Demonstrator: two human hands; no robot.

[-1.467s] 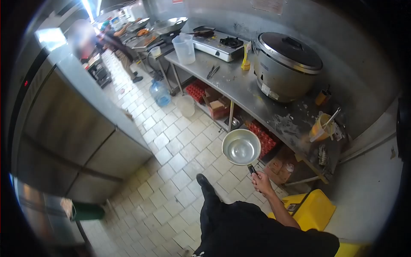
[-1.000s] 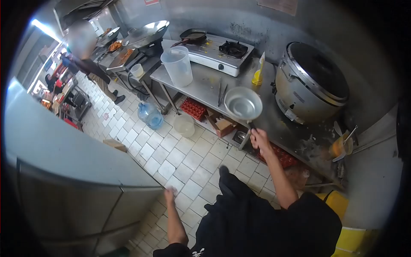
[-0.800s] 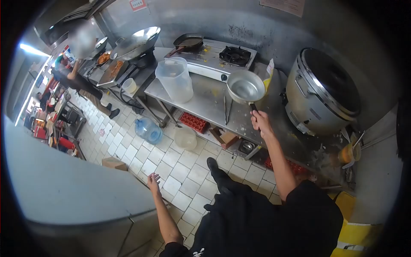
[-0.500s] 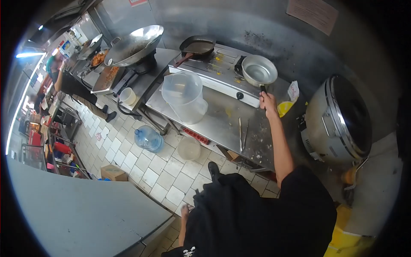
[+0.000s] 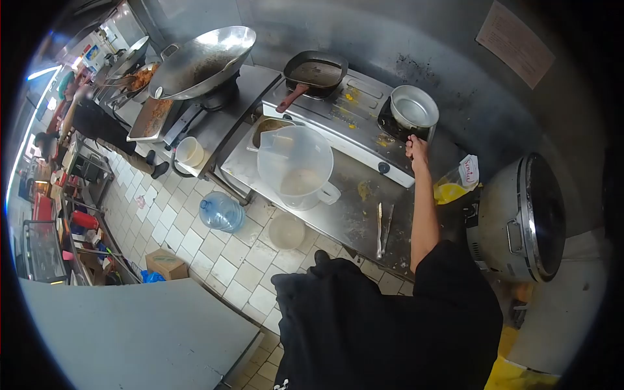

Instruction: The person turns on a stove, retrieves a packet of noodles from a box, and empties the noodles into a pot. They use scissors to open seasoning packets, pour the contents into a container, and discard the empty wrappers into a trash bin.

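My right hand [image 5: 418, 153] is closed around the dark handle of a small metal saucepan [image 5: 415, 107]. The saucepan is at the right burner of a two-burner gas stove [image 5: 351, 146], and its inside looks pale and shiny. On the left burner stands a dark square frying pan [image 5: 316, 71] with a brown handle. Metal tongs [image 5: 382, 233] lie on the steel counter [image 5: 354, 221] in front of the stove. A large clear plastic pitcher [image 5: 296, 159] stands to their left. Right of my wrist is a yellow and white bag [image 5: 455, 185]. My left hand is out of view.
A large lidded cooker [image 5: 513, 221] stands at the right. A wok [image 5: 205, 68] is at the back left. On the tiled floor are a blue water bottle [image 5: 221, 211], a bucket [image 5: 286, 232] and a cardboard box [image 5: 166, 264]. Another person [image 5: 104, 120] stands far left.
The view has shifted, so the stove and cooker appear from a different angle. My right hand stays on the saucepan's handle. My left hand, seen low before, has gone out of view.
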